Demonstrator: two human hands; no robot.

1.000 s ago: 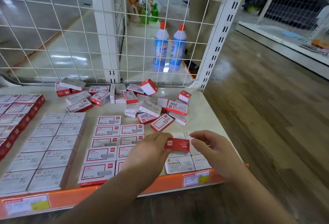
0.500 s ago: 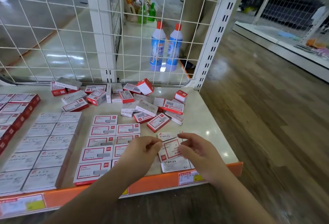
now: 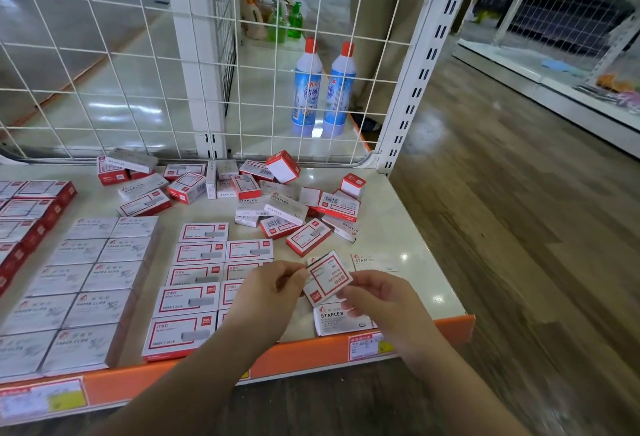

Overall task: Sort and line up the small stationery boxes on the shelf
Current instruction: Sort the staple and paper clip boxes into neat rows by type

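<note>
A small red-and-white staple box point(image 3: 327, 278) is tilted above the shelf's front right part, its printed face up. My left hand point(image 3: 266, 293) pinches its left edge and my right hand point(image 3: 377, 297) pinches its lower right edge. Under it lies a white STAPLES box point(image 3: 341, 321); another one point(image 3: 372, 261) lies behind. Left of my hands, red-framed boxes point(image 3: 202, 278) lie in two neat columns. A loose pile of mixed boxes point(image 3: 277, 200) fills the back of the shelf point(image 3: 408, 227).
Grey paper-clip boxes point(image 3: 86, 283) stand in rows at the left, with red boxes point(image 3: 24, 221) beyond them. A white wire grid point(image 3: 138, 65) backs the shelf, two blue bottles point(image 3: 322, 89) behind it. An orange price rail point(image 3: 311, 352) runs along the front edge. Wooden floor lies to the right.
The box between my hands turned from showing its red side to its white printed face, then rotated to a tilt. Both hands stayed over the shelf's front right part.
</note>
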